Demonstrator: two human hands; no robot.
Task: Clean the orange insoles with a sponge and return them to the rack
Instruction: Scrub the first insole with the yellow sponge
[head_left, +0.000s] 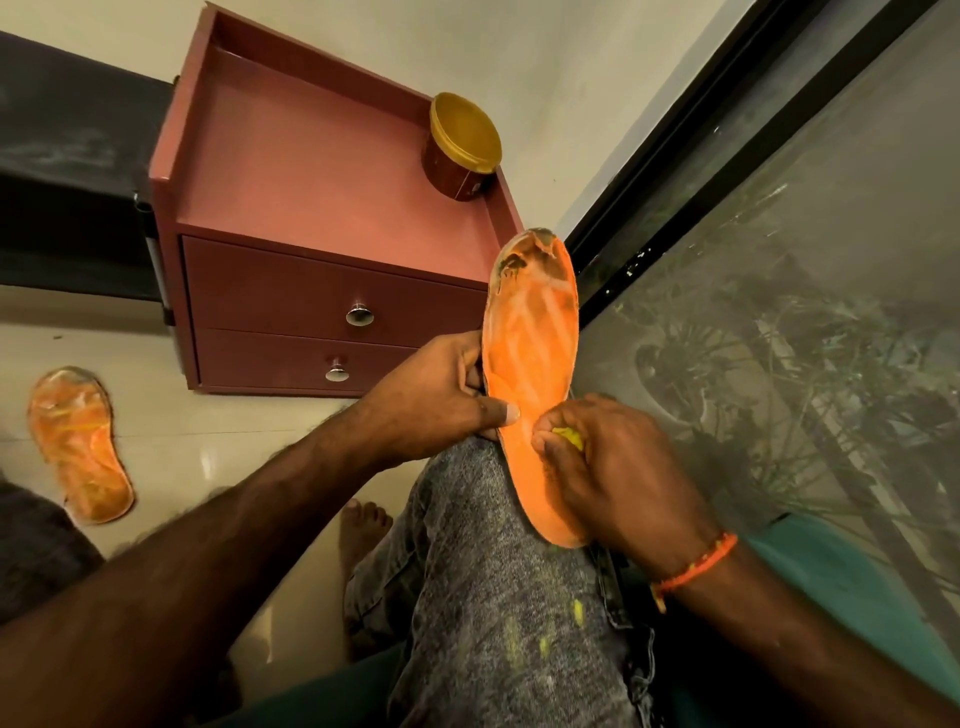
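An orange insole (532, 338) stands tilted on my right knee, its worn toe end dark and up near the cabinet corner. My left hand (441, 395) grips its left edge, thumb across the front. My right hand (613, 467) curls round a small yellow sponge (569, 435) and presses it against the insole's lower half. Only a bit of the sponge shows between my fingers. A second orange insole (80, 447) lies flat on the tiled floor at the left.
A reddish cabinet (322, 171) with two drawers stands ahead, a brown tub with a gold lid (462, 145) on its back right corner. A dark-framed glass pane (779, 312) runs along the right. My bare foot (363, 525) rests on the floor.
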